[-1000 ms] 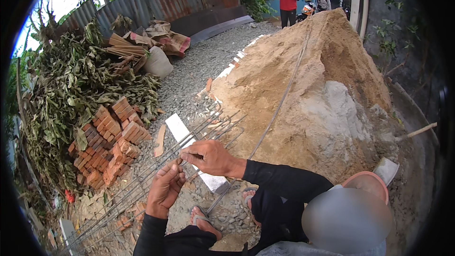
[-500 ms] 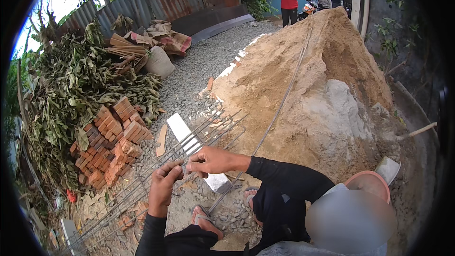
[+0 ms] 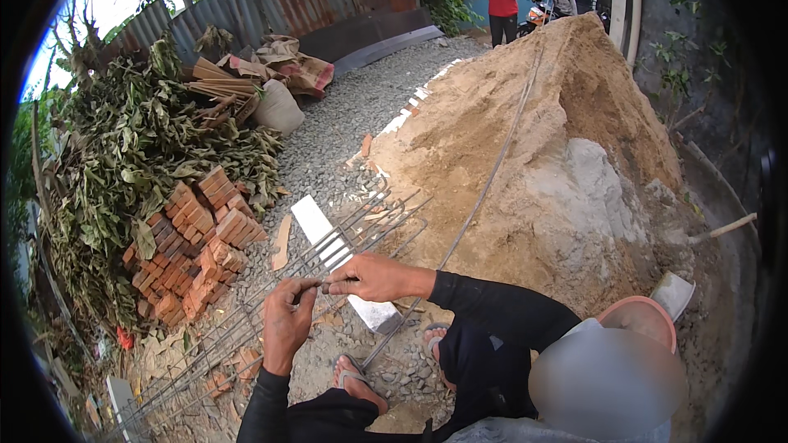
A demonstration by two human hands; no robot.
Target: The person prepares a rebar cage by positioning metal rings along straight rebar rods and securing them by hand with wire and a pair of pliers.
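Observation:
My left hand (image 3: 287, 321) and my right hand (image 3: 376, 277) meet above a cage of steel reinforcing bars (image 3: 234, 320). Both are closed in a pinch, thumb against fingers, their tips almost touching. Whatever thin thing lies between them is too small to make out. Beneath the hands the cage slants from lower left toward the middle, its hooked bar ends (image 3: 417, 201) pointing at the sand. A white block (image 3: 312, 215) lies crosswise under the bars, its near end (image 3: 376, 316) just below my right hand.
A large sand pile (image 3: 460, 139) rises ahead to the right, with a long rod (image 3: 496, 168) across it. Stacked bricks (image 3: 190, 217) and dry leafy branches (image 3: 107, 164) stand left. An orange-rimmed basin (image 3: 636, 305) is at lower right. A person in red (image 3: 502, 2) stands far off.
My left hand's fingers have shifted slightly up and right, and its thumb and finger now form a rounder loop. My right hand has turned a little, still pinching near the same spot.

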